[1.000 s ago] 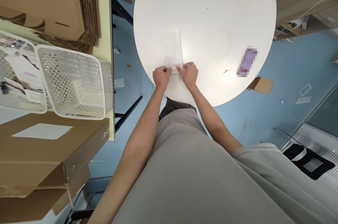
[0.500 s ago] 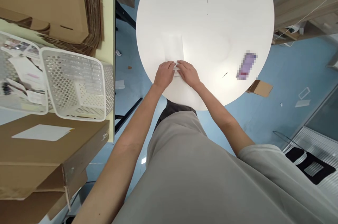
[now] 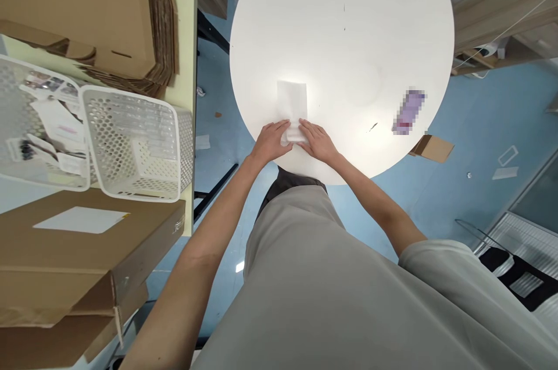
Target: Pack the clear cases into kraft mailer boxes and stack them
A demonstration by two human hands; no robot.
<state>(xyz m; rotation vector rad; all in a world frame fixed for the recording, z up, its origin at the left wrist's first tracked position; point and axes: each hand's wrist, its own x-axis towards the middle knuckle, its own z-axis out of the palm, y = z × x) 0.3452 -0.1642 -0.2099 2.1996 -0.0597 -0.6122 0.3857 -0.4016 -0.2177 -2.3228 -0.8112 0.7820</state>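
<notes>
A thin white sheet, perhaps soft packing foam, lies lengthwise on the round white table. Its near end looks folded over into a narrow band between my hands. My left hand grips that band at its left side, fingers on top and thumb toward the near edge. On the right side, my right hand holds it the same way, fingers bent and thumb at the near edge. What lies inside the fold, if anything, cannot be made out.
A blurred purple item lies at the table's right. To my left, a side table bears stacked flat cardboard, a white basket with clear plastic packs, another basket, and a large cardboard box. Cardboard sits beyond the right rim.
Both hands have come nearer to my body with the sheet's near end. The thumbs now show at its near edge, and more of the sheet is visible beyond the fingers.
</notes>
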